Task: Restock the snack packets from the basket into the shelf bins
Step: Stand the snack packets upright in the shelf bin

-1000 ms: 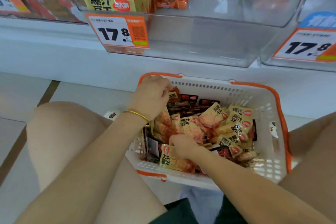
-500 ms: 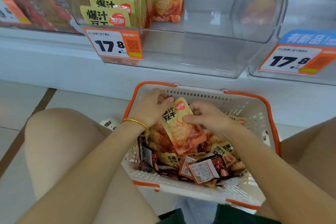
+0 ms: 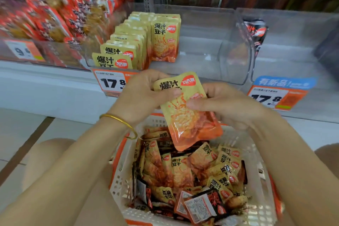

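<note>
The yellow snack packet (image 3: 185, 113) is now lifted clear of the basket (image 3: 119, 180); half a second earlier it sits just above the pile. A second earlier both hands are down inside the basket. The left hand (image 3: 141, 97), previously at the far rim, now grips the packet's upper left edge and overlaps the 17.8 price label (image 3: 110, 82). The right hand (image 3: 229, 104), previously in the pile, holds the packet's right side. The view has tilted upward, showing more of the clear shelf bin (image 3: 233, 64).
</note>
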The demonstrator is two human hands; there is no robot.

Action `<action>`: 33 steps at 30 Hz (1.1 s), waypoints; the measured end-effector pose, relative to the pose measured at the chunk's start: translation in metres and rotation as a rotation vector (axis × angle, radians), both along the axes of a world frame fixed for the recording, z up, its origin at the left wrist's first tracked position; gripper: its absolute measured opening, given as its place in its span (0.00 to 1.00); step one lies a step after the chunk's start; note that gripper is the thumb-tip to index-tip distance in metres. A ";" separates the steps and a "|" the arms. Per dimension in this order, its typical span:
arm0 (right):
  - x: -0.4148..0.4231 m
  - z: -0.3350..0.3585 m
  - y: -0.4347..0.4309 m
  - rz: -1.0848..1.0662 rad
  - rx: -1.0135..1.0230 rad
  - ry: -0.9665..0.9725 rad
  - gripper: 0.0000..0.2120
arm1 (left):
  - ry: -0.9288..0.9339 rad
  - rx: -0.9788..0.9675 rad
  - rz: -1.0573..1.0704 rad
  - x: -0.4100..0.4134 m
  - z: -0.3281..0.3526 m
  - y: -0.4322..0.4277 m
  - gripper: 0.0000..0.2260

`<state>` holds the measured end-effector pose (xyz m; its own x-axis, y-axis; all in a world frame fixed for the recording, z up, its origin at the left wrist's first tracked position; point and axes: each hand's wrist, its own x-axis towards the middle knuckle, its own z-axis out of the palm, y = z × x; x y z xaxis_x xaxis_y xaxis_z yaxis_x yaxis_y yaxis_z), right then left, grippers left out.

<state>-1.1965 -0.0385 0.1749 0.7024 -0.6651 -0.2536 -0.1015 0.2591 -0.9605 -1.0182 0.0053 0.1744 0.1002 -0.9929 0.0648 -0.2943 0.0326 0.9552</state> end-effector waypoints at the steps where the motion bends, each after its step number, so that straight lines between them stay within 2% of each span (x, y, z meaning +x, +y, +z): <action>1: 0.002 0.012 -0.005 -0.012 -0.020 -0.011 0.13 | 0.006 -0.039 0.020 0.001 0.010 -0.004 0.05; 5: 0.024 0.050 -0.040 -0.182 -0.044 -0.111 0.05 | -0.094 -0.314 0.267 0.013 0.034 -0.025 0.01; 6: 0.033 0.054 -0.054 -0.241 -0.055 -0.135 0.04 | -0.212 -0.389 0.320 0.021 0.034 -0.031 0.02; 9: 0.062 0.050 -0.097 -0.391 -0.117 -0.076 0.11 | -0.843 -0.477 0.351 0.043 0.021 -0.048 0.13; 11: 0.079 0.036 -0.124 -0.463 -0.134 0.058 0.13 | -1.052 -0.436 0.355 0.049 0.011 -0.054 0.16; 13: 0.094 0.018 -0.153 -0.506 -0.188 0.253 0.12 | -1.113 -0.388 0.371 0.047 0.003 -0.057 0.17; 17: 0.112 -0.010 -0.186 -0.475 -0.355 0.545 0.18 | -1.156 -0.381 0.385 0.049 -0.009 -0.060 0.17; 21: 0.113 -0.018 -0.181 -0.439 -0.634 0.827 0.17 | -1.157 -0.360 0.372 0.047 -0.016 -0.062 0.17; 26: 0.123 -0.023 -0.191 -0.446 -0.661 0.811 0.16 | -1.170 -0.367 0.371 0.048 -0.018 -0.065 0.17; 30: 0.136 -0.026 -0.199 -0.480 -0.559 0.744 0.17 | -1.186 -0.374 0.367 0.047 -0.019 -0.066 0.17; 33: 0.143 -0.029 -0.204 -0.526 -0.451 0.675 0.23 | -1.190 -0.386 0.369 0.048 -0.020 -0.067 0.17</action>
<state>-1.0531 -0.2427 0.1457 0.0867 -0.9866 -0.1382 -0.6446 0.0502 -0.7629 -0.9702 -0.0612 0.1549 0.0455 -0.8166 0.5754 -0.9985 -0.0194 0.0515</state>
